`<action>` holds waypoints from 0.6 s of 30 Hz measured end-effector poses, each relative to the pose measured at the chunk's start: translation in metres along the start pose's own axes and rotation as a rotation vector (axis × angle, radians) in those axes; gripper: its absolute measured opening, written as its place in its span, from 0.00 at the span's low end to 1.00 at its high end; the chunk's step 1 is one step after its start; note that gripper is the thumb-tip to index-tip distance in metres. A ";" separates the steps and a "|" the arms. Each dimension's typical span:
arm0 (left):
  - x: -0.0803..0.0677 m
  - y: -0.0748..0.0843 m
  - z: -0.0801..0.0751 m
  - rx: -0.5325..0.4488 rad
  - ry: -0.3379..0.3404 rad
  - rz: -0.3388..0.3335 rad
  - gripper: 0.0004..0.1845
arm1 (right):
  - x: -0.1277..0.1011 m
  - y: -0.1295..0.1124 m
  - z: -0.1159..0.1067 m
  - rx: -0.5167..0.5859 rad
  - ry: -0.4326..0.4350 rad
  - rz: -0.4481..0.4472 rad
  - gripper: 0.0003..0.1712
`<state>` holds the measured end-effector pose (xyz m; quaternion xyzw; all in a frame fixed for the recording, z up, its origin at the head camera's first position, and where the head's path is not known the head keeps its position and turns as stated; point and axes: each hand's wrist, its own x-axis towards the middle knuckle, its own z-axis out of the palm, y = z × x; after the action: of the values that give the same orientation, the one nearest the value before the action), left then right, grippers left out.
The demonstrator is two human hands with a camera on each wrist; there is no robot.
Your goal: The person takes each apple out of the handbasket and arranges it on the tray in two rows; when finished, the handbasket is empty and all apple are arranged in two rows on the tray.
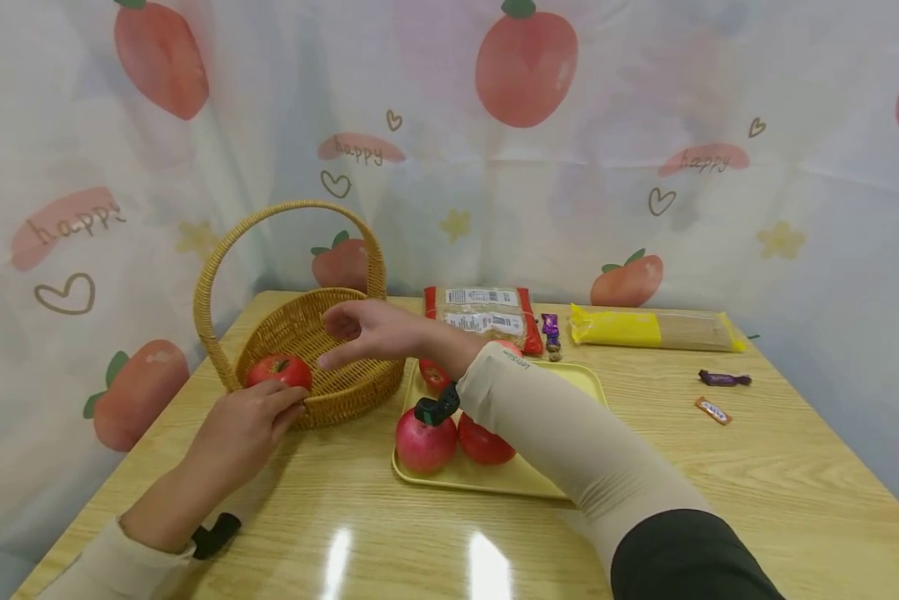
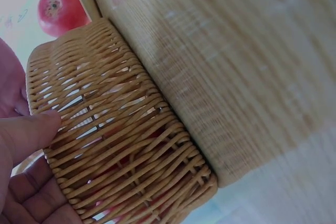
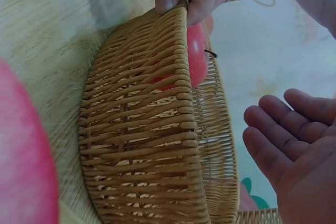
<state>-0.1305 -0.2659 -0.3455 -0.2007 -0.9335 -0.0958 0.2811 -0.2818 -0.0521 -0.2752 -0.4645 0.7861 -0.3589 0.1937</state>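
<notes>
A wicker basket (image 1: pixel 355 406) with a tall arched handle stands on the left of the table. One red apple (image 1: pixel 278 368) lies inside it, against the left side. My left hand (image 1: pixel 232 433) grips the basket's near rim; the left wrist view shows the thumb (image 2: pixel 31 136) outside the woven wall and the fingers on its other side. Over the basket's opening hovers my right hand (image 1: pixel 377 333), holding nothing, its fingers (image 3: pixel 273 140) extended and spread from the thumb. Beneath my right forearm, a yellow tray (image 1: pixel 486 481) carries a pink apple (image 1: pixel 425 443) and several red apples (image 1: pixel 486 442), partly hidden by the sleeve.
Behind the tray lies a red-edged food packet (image 1: pixel 482 312), with small purple-wrapped sweets (image 1: pixel 551 333) beside it. A long yellow package (image 1: pixel 655 328) sits at the back right. Nearer are a dark purple candy (image 1: pixel 723 378) and an orange-wrapped one (image 1: pixel 713 410). A printed curtain (image 1: pixel 434 100) hangs behind.
</notes>
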 end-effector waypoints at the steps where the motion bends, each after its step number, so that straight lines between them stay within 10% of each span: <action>1: 0.000 0.000 0.000 -0.002 0.007 0.008 0.11 | 0.003 0.000 0.000 -0.001 -0.002 0.001 0.43; 18: 0.000 0.000 0.000 0.001 0.001 0.017 0.09 | 0.044 0.002 0.008 -0.074 -0.059 0.021 0.46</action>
<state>-0.1304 -0.2657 -0.3456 -0.2082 -0.9317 -0.0930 0.2826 -0.2999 -0.0927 -0.2808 -0.4734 0.7977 -0.3136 0.2031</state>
